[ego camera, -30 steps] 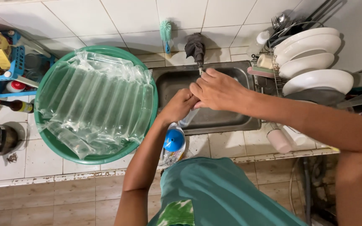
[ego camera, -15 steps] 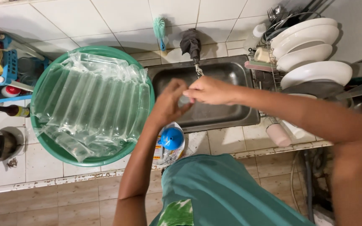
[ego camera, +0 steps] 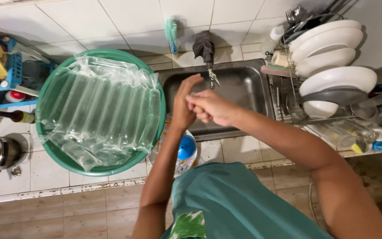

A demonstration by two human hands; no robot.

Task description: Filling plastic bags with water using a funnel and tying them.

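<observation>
While both hands meet over the steel sink, the left hand stands fingers-up, open, palm against the right hand, which is curled into a loose fist, holding nothing visible. Tap sits just behind them. Green basin with clear air-cushion wrap on tabletop to the left; dish rack with white plates to the right.

Steel sink — small tap at its back wall.
</observation>
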